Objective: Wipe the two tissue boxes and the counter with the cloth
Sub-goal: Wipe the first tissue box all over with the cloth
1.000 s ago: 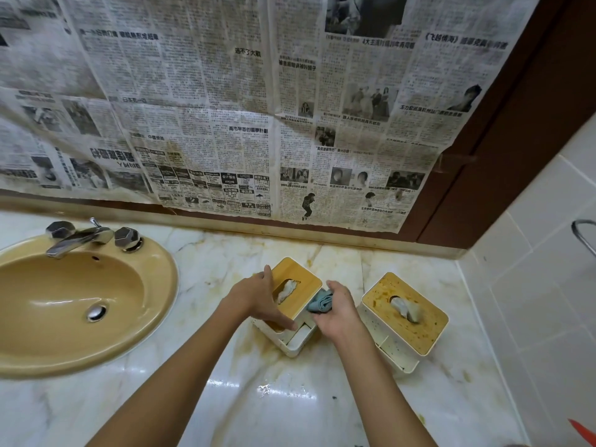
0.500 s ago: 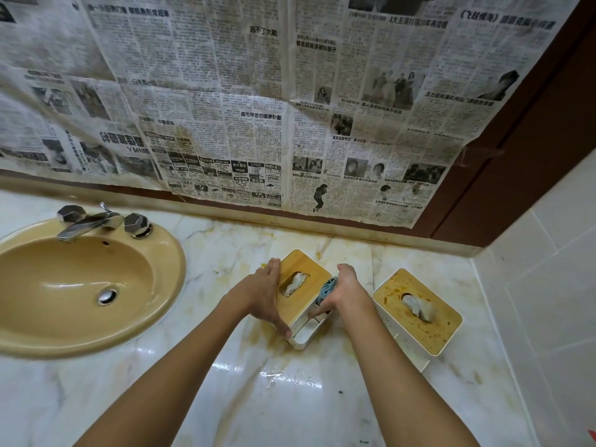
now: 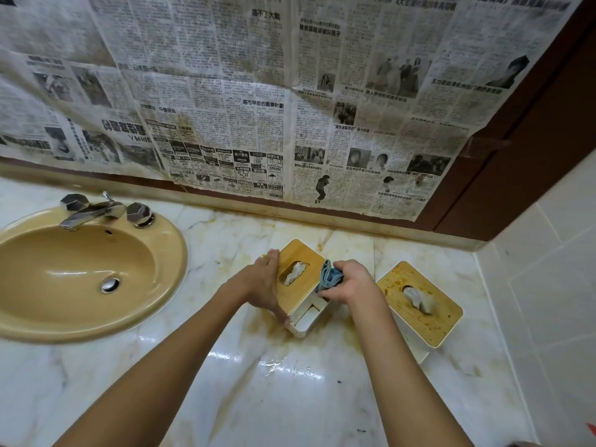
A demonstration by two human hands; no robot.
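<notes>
1 cloth (image 3: 329, 279), partly hidden inside right hand (image 3: 353, 285).

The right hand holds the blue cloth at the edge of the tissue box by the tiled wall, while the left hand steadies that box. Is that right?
Wrong box. The head view shows the right hand holding the blue cloth at the edge of the tissue box nearer the sink, with the left hand steadying that box.
</notes>
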